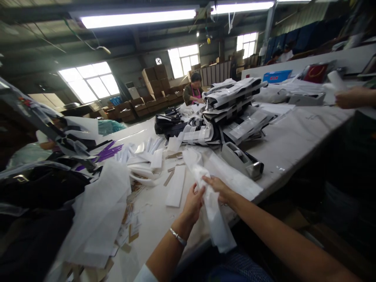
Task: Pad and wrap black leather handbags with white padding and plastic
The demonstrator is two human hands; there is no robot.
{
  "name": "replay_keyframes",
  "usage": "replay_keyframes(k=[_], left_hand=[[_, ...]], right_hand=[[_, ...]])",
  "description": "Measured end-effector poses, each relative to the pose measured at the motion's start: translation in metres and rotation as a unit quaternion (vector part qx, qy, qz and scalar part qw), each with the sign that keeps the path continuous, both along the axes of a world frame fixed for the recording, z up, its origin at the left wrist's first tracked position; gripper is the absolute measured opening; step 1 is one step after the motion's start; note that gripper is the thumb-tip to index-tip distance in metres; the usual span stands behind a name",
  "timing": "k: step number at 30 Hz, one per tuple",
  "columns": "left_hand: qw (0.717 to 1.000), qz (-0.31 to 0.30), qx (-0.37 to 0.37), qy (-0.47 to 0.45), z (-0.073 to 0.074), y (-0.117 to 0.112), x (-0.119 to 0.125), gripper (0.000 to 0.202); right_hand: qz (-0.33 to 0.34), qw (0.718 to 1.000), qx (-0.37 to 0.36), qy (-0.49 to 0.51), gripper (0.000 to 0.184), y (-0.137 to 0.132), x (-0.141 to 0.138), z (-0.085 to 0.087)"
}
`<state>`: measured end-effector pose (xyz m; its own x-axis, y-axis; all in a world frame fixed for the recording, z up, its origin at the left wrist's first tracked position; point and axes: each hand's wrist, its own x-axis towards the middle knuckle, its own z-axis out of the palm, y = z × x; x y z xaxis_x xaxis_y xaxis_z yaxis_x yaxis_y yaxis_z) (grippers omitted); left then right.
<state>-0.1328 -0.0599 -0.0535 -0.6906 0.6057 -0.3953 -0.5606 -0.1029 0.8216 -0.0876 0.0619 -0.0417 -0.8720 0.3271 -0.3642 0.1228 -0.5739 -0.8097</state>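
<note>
My left hand [193, 203] and my right hand [219, 188] both pinch a long white fabric sleeve [213, 213] near the table's front edge. The sleeve hangs down over the edge between my forearms. A bracelet sits on my left wrist. A flat white strip [176, 186] lies just left of my left hand. A grey tape dispenser [242, 159] stands just beyond my right hand.
White fabric sheets [96, 219] and dark items pile up at the left. Stacked packaged goods [232, 102] fill the middle of the long white table [296, 133]. A person [193, 89] works at the far end. Another person's hand [351, 97] reaches in at right.
</note>
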Motion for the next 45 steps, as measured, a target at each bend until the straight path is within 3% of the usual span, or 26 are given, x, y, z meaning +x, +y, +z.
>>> replay_keyframes(k=[3,7,10,18,24,28,31,37,43,45], left_hand=[[0.998,-0.034,-0.029,-0.043,0.002,-0.005,-0.021,0.049],[0.985,-0.114,-0.046,-0.124,0.009,0.007,-0.048,0.074],[0.976,-0.139,-0.014,-0.164,0.014,0.028,-0.059,0.082],[0.984,-0.06,0.056,-0.16,0.015,0.075,-0.089,0.03],[0.984,-0.013,0.154,-0.088,0.038,0.099,-0.118,0.025],[0.982,-0.01,0.182,-0.05,0.055,0.107,-0.137,0.03],[0.982,-0.018,0.184,-0.028,0.06,0.109,-0.145,0.036],[0.982,-0.037,0.185,0.014,0.051,0.121,-0.151,0.046],[0.984,-0.044,0.168,0.033,0.036,0.16,-0.165,0.037],[0.984,-0.048,0.167,0.044,0.036,0.176,-0.167,0.036]], right_hand=[[-0.003,1.0,0.018,-0.007,0.019,0.007,0.002,0.007],[0.046,0.998,0.037,-0.033,0.021,0.014,0.006,0.017],[0.087,0.993,0.056,-0.054,0.019,0.013,0.014,0.022],[0.115,0.985,0.091,-0.092,0.026,0.019,0.034,0.023],[0.131,0.989,0.069,-0.015,0.04,0.025,0.037,0.036],[0.178,0.974,0.134,-0.042,0.039,0.029,0.047,0.041],[0.186,0.972,0.13,-0.065,0.037,0.035,0.06,0.039],[0.161,0.979,0.082,-0.095,0.04,0.058,0.094,0.027],[0.141,0.956,0.217,-0.135,0.042,0.088,0.122,0.031],[0.125,0.956,0.222,-0.145,0.048,0.095,0.128,0.033]])
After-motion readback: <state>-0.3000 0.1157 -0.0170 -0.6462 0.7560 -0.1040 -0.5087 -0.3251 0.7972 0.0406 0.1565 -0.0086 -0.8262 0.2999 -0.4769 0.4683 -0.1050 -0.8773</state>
